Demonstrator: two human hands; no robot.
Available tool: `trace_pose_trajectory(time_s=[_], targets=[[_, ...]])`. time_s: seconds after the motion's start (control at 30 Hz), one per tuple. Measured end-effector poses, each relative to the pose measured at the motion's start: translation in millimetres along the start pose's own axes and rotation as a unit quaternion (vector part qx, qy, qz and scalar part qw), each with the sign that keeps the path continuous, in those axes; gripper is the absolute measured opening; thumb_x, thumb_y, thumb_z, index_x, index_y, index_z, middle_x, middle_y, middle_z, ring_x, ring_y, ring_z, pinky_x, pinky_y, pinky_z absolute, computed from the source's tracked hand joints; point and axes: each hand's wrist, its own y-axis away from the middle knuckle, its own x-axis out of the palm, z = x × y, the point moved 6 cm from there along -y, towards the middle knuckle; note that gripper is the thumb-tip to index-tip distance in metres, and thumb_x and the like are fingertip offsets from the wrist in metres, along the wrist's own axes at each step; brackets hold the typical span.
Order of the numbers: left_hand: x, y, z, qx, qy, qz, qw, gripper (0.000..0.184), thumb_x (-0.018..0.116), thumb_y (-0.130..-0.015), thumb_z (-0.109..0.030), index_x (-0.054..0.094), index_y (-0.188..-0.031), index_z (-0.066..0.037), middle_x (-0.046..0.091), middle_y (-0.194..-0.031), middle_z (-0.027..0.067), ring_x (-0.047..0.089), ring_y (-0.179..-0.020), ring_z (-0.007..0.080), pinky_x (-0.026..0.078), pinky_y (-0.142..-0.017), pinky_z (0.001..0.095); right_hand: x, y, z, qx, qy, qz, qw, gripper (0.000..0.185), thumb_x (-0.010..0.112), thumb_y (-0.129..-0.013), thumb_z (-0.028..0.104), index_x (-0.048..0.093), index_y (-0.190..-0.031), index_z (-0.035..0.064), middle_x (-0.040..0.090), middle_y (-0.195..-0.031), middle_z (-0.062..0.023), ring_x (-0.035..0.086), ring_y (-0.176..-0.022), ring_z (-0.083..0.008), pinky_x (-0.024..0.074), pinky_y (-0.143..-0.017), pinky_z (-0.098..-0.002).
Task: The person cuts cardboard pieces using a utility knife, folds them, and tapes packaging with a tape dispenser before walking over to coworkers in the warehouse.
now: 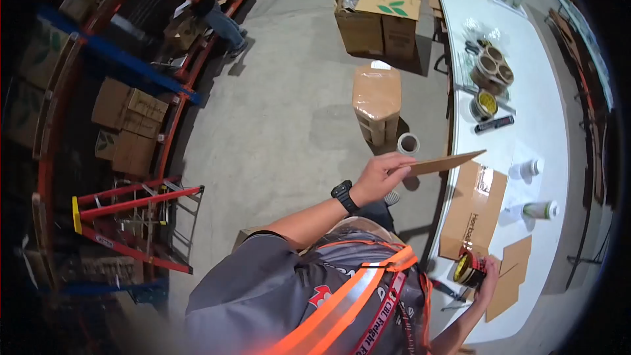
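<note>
My left hand [381, 179], with a black watch on the wrist, is closed on the edge of a cardboard flap [447, 163]. The flap stands out beside a printed cardboard box [470, 213] on the white table. Whether flap and box are joined I cannot tell. At the near end of the box, my right hand [485, 281] is wrapped round a dark red and black tape dispenser [468, 268] with a yellow-cored roll. A loose flat cardboard piece [511, 276] lies beside that hand. Part of the dispenser is hidden by my fingers.
Tape rolls [494, 69], a yellow-cored roll [485, 104] and white bottles [540, 210] stand on the white table [545, 118]. Taped cartons [376, 95] and a larger box [381, 23] are on the floor. A red stepladder [138, 223] leans by the racking, where another person [213, 13] stands.
</note>
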Motion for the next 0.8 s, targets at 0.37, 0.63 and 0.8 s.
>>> trace_pose_trajectory(time_s=[0.37, 0.63, 0.8], targets=[[43.7, 21.7, -73.1, 0.159, 0.159, 0.234, 0.946, 0.02, 0.062, -0.082, -0.006, 0.065, -0.101, -0.002, 0.066, -0.099, 0.0113, 0.062, -0.093, 0.0276, 0.049, -0.079, 0.0355, 42.1, -98.5, 59.7, -0.064, -0.011, 0.031, 0.997, 0.017, 0.051, -0.091, 0.021, 0.058, -0.089, 0.0056, 0.055, -0.083, 0.0, 0.052, -0.079, -0.0113, 0.0435, -0.076, -0.0277], [134.2, 58.3, -42.2, 0.329, 0.025, 0.366, 0.87, 0.032, 0.062, -0.077, -0.008, 0.061, -0.108, -0.01, 0.061, -0.107, 0.0083, 0.059, -0.1, 0.0263, 0.049, -0.085, 0.0374, 93.2, -124.6, 162.2, -0.166, 0.01, 0.004, 0.986, 0.019, 0.054, -0.089, 0.019, 0.061, -0.098, 0.0029, 0.06, -0.089, -0.0033, 0.053, -0.084, -0.0121, 0.0418, -0.077, -0.0251], [205.6, 92.6, 23.4, 0.361, -0.052, 0.405, 0.838, 0.037, 0.059, -0.079, -0.008, 0.055, -0.115, -0.008, 0.057, -0.118, 0.0115, 0.054, -0.111, 0.0283, 0.045, -0.093, 0.0383, 85.1, -85.0, 140.8, -0.188, -0.036, 0.012, 0.981, 0.024, 0.045, -0.089, 0.008, 0.055, -0.109, -0.0018, 0.059, -0.117, -0.012, 0.055, -0.104, -0.017, 0.0419, -0.094, -0.0292]])
